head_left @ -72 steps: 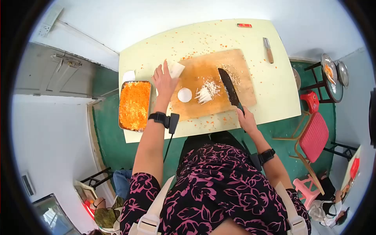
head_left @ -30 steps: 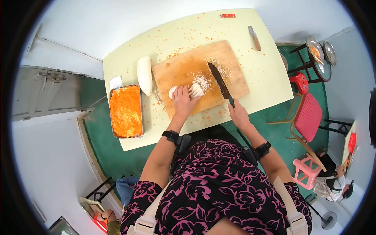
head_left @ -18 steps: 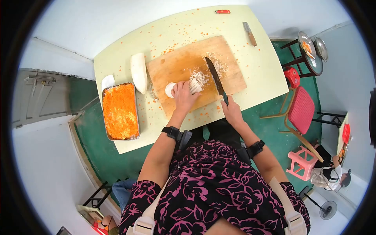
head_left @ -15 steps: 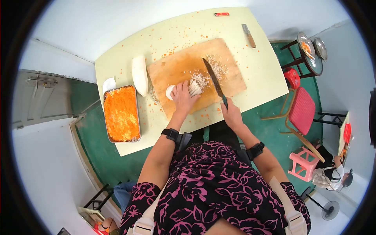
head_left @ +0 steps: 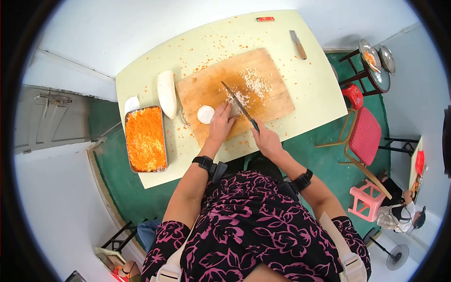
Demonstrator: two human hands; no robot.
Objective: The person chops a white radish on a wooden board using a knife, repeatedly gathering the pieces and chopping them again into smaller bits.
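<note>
My right hand [head_left: 267, 140] is closed round the handle of a long, dark-bladed kitchen knife [head_left: 238, 104], its blade slanting over the wooden cutting board [head_left: 277, 99]. Against the near side of the blade, my left hand [head_left: 221, 123] holds down cut white radish strips [head_left: 235, 111], mostly hidden by the fingers and knife. Finely chopped white radish [head_left: 256, 82] is scattered beyond the blade. A round white radish piece [head_left: 205, 114] lies left of my left hand. Farther left, off the board, rests a long peeled white radish [head_left: 166, 93].
A metal tray [head_left: 165, 141] full of chopped orange and pale bits stands at the table's left edge. At the far right lie a wooden-handled blade [head_left: 299, 46] and a red item [head_left: 265, 19]. A red chair [head_left: 365, 131] and pink stool [head_left: 366, 199] stand right; another person [head_left: 397, 214] is beyond.
The knife has moved left, from the chopped bits to beside my left fingers. My left hand has shifted slightly, leaving the round piece uncovered and apart from it.
</note>
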